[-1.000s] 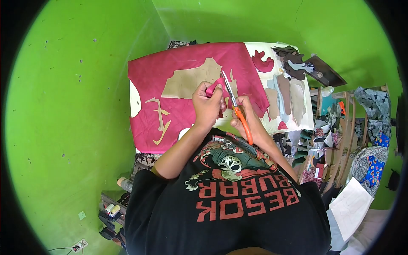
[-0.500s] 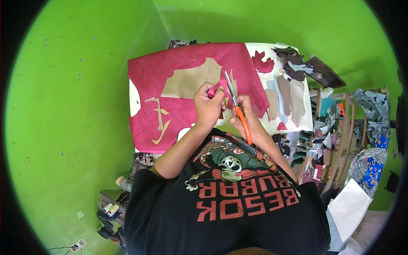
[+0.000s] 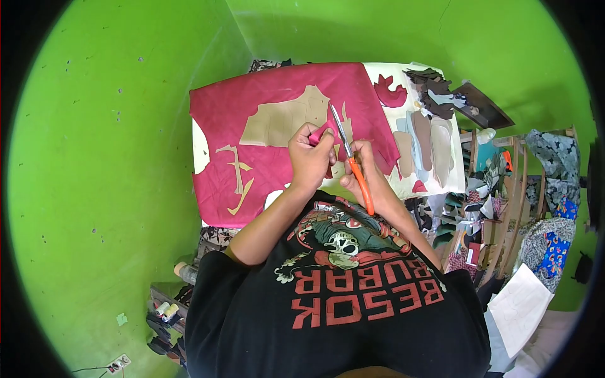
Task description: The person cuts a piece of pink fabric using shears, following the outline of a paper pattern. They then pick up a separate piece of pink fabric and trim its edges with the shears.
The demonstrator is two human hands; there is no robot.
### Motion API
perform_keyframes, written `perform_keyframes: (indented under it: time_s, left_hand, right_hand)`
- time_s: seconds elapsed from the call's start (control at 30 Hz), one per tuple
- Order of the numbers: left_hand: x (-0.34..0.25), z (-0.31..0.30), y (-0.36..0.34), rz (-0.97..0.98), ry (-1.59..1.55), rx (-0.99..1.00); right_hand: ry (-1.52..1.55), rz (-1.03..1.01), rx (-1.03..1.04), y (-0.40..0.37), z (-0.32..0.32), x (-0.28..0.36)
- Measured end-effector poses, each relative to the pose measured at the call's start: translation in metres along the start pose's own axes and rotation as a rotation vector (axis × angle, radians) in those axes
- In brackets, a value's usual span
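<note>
My left hand [image 3: 310, 153] pinches a small crimson piece of material [image 3: 324, 129] between thumb and fingers. Beside it, my right hand [image 3: 365, 169] holds orange-handled scissors [image 3: 360, 183] whose blades point up and away from me, close to the crimson piece. The blades look slightly parted. Under both hands a large crimson sheet [image 3: 220, 113] covers much of the table. On that sheet rest a big tan piece [image 3: 277, 121] and several thin tan strips [image 3: 237, 167].
Grey, brown and beige cut pieces [image 3: 422, 142] lie on the table's pale right side, near a curved red scrap [image 3: 392, 94] and a dark tray [image 3: 485, 107]. Wooden racks [image 3: 513, 201] with fabric stand at right; thread spools [image 3: 170, 310] sit low at left.
</note>
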State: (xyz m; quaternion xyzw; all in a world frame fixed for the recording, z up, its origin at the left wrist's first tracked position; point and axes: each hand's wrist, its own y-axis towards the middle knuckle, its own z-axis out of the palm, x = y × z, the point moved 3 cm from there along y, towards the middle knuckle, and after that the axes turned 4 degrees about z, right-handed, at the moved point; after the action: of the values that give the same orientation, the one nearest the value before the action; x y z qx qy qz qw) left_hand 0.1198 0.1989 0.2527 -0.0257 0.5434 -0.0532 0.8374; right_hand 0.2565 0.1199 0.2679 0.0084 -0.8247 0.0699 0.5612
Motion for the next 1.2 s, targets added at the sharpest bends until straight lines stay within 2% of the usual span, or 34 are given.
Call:
perform_keyframes:
  time_s: [0.5,1.2]
  left_hand:
    - [0.002,-0.001,0.001,-0.027,-0.085,0.009]
    - [0.004,0.002,0.001,-0.037,-0.054,0.039]
  right_hand:
    - [0.33,0.074,0.072,0.002,0.007,-0.014]
    - [0.139,0.103,0.048,0.002,0.002,-0.011]
